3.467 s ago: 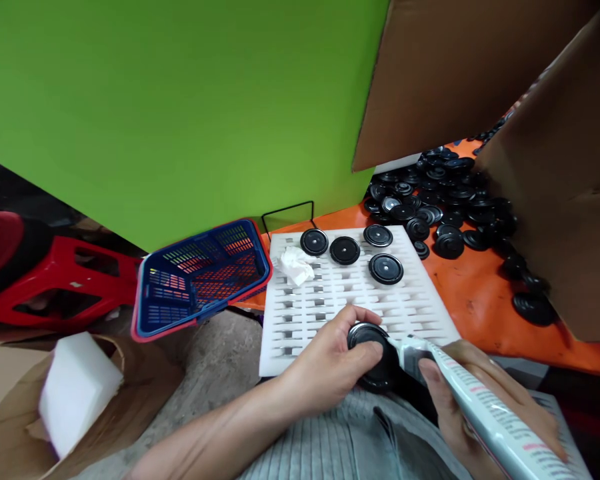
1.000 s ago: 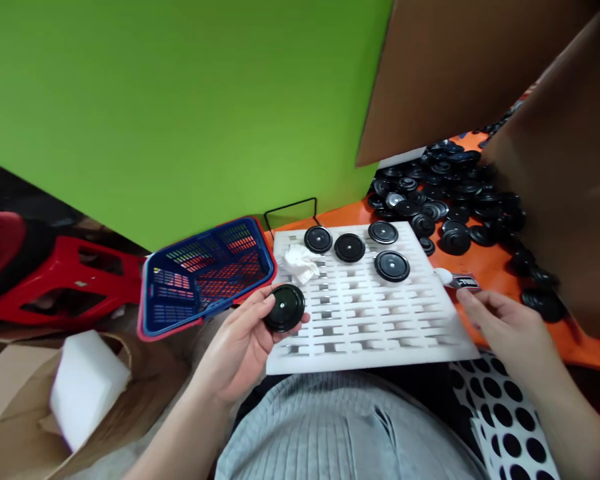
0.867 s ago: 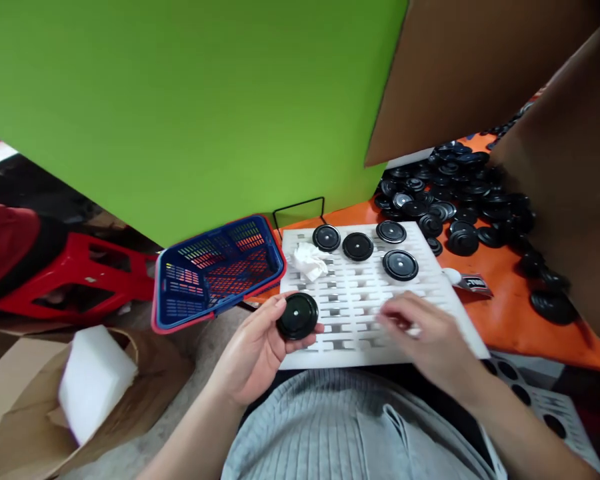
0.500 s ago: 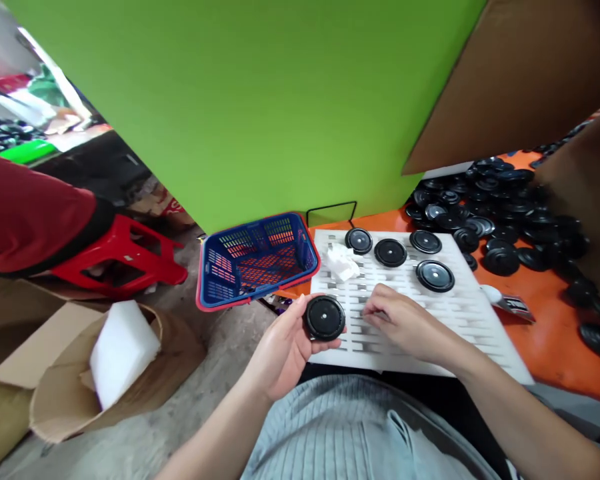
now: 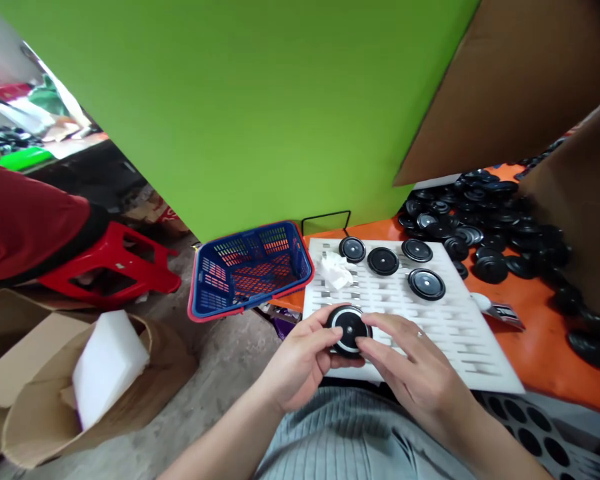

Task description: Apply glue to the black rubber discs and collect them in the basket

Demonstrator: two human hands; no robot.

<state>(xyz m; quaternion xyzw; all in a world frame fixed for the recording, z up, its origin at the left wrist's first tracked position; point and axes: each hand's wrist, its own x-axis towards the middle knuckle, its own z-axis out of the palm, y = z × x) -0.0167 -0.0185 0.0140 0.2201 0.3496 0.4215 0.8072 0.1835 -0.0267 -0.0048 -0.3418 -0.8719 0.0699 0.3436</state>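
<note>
Between both hands is a round black disc point(image 5: 350, 339) with a pale ring on its face, held over the near edge of a slotted white foam board point(image 5: 460, 333). My left hand point(image 5: 305, 357) grips the disc from the left, thumb on its face and fingers beneath. The fingertips of my right hand point(image 5: 415, 360) press on the disc's right side. Several similar discs lie at the far side of the board, among them a shinier one point(image 5: 427, 284). Beside them sits a crumpled white tissue point(image 5: 336, 270).
A blue basket point(image 5: 250, 267) with a red rim stands left of the board. Many black discs point(image 5: 490, 263) are heaped on the orange table point(image 5: 535, 327) at right. A green panel point(image 5: 250, 120) rises behind. At left are a person's red clothing, a red stool point(image 5: 115, 267) and cartons.
My right hand has moved left from over the board onto the disc. My left thumb now lies on the disc's face, where a pale ring shows. The view has shifted slightly.
</note>
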